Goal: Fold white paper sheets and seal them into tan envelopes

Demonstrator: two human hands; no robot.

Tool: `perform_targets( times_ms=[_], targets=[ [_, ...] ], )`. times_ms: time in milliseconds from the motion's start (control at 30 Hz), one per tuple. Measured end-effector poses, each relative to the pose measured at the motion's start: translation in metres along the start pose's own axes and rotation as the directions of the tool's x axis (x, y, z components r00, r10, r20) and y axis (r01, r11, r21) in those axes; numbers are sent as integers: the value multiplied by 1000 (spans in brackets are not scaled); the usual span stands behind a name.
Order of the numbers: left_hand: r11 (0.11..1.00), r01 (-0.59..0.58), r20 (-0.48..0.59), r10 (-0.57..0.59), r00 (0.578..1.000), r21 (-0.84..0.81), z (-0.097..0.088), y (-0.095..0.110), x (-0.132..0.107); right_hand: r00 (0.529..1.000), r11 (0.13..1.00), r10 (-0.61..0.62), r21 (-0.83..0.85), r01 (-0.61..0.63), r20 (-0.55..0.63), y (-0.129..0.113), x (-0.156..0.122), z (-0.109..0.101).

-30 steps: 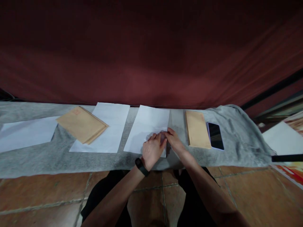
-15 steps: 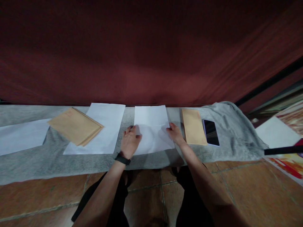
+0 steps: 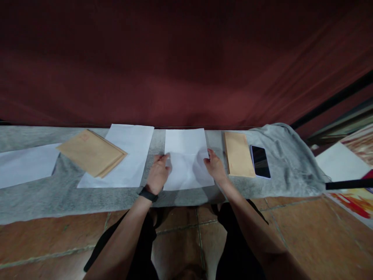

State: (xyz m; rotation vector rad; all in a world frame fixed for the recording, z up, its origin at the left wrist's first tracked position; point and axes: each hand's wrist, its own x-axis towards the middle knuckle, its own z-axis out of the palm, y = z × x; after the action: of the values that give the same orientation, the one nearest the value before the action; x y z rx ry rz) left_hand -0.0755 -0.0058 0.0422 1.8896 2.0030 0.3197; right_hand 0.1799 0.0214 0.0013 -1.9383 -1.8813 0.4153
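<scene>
A white sheet of paper (image 3: 188,167) lies on the grey cloth in front of me, with a faint crease running across its middle. At its left edge is my left hand (image 3: 159,173), wearing a black wristband, its fingers and thumb closed on the paper's side. My right hand (image 3: 215,165) pinches the opposite edge at about the same height. Just right of that hand rests a small stack of brown envelopes (image 3: 239,155). To the left, more brown envelopes (image 3: 93,153) lie at a slant, partly over larger white paper (image 3: 132,155).
Grey cloth (image 3: 72,202) covers the long narrow surface, which meets a dark red fabric wall (image 3: 186,77). A phone (image 3: 260,162) lies at the right, and another white sheet (image 3: 26,165) at the far left. A black bar (image 3: 346,186) juts in from the right.
My left hand has shifted slightly left, its thumb drawing back from over the sheet towards the edge. The right hand stays at its edge. The view has moved a little.
</scene>
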Motion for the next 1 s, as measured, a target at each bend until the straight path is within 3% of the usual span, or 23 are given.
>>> perform_targets(
  times_ms=[133, 233, 300, 367, 467, 533, 767, 1000],
  targets=[
    [987, 32, -79, -20, 997, 156, -1, 13, -11, 994, 994, -76, -90, 68, -84, -10, -7, -9],
    [968, -15, -205, 68, 976, 251, 12, 30, -18, 970, 971, -231, 40, 235, -78, -26, -17, 1],
    [950, -204, -184, 250, 951, 237, 30, 40, -20, 950, 939, -310, 149, 311, -33, -39, -25, 16],
    [929, -306, -112, 334, 936, 210, 52, 45, -20, 929, 912, -370, 197, 359, 23, -51, -34, 30],
    [938, -300, -81, 317, 945, 174, 78, 42, -20, 921, 917, -385, 144, 373, 65, -58, -45, 41],
    [939, -294, -90, 313, 946, 180, 85, 38, -21, 916, 920, -391, 77, 385, 87, -56, -49, 42],
    [953, -228, -183, 265, 947, 198, 77, 29, -29, 913, 910, -402, -84, 406, 67, -34, -55, 34],
    [976, -133, -252, 174, 952, 172, 71, 15, -30, 948, 935, -318, -161, 315, 7, -15, -52, 27]
  ],
)
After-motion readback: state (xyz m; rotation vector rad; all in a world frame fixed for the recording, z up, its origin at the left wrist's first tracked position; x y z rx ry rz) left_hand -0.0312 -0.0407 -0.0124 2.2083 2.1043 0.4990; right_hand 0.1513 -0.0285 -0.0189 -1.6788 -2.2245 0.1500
